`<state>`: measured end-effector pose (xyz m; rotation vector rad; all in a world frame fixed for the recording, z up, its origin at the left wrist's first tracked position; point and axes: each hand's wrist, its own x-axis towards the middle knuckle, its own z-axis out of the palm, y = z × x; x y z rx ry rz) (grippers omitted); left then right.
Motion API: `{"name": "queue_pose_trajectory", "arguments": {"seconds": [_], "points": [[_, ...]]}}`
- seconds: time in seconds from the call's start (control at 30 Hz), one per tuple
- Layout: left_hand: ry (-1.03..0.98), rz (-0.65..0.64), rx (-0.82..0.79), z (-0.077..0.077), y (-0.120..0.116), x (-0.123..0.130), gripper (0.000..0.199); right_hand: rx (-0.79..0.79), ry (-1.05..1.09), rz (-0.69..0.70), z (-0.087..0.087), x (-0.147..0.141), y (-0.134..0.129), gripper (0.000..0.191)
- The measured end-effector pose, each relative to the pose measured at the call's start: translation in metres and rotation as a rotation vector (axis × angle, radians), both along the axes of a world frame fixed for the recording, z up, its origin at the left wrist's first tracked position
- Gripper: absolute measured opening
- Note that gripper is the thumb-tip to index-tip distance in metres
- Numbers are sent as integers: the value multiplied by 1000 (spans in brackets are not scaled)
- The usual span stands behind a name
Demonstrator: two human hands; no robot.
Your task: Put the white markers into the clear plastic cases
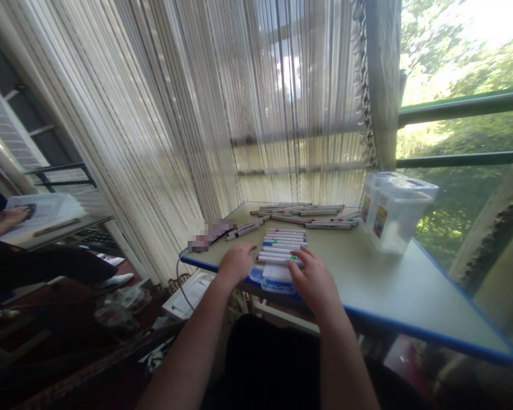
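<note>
Several white markers (284,243) lie side by side in a row near the front edge of the table. Below them sits a clear and blue plastic case (277,279) at the blue table edge. My left hand (238,262) is at the left end of the row, its fingers bent toward the markers. At the right end, my right hand (314,277) has its fingers apart, with the fingertips by the nearest markers. Whether the fingertips of either hand touch a marker is too small to tell. Behind the row, loose markers (301,213) lie in a scattered pile.
Two clear plastic containers (399,213) with labels stand on the right of the table (410,296). A blurred-out object (211,234) lies at its left corner. A curtain hangs behind. At the far left, another person's hand (15,216) rests by papers on another table.
</note>
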<state>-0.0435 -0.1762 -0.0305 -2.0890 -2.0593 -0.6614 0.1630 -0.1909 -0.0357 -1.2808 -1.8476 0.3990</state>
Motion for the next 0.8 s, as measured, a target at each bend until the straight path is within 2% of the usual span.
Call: {"name": "queue_pose_trajectory", "arguments": {"seconds": [0.17,0.3,0.47,0.53,0.67,0.8], "points": [[-5,15,1,-1,0,0,43,-6,-15,4,0,0,0,37],[-3,-6,13,-2,0,0,40,-50,-36,47,2,0,-3,45],[-49,-15,-7,4,-1,-1,35,-122,-110,183,3,3,-7,83],[-47,-17,-52,11,1,0,35,-138,-132,207,3,4,-7,91],[31,68,-94,27,16,6,35,-131,-119,199,3,4,-6,87],[136,97,109,25,36,11,41,-97,-108,138,2,1,-5,77]]}}
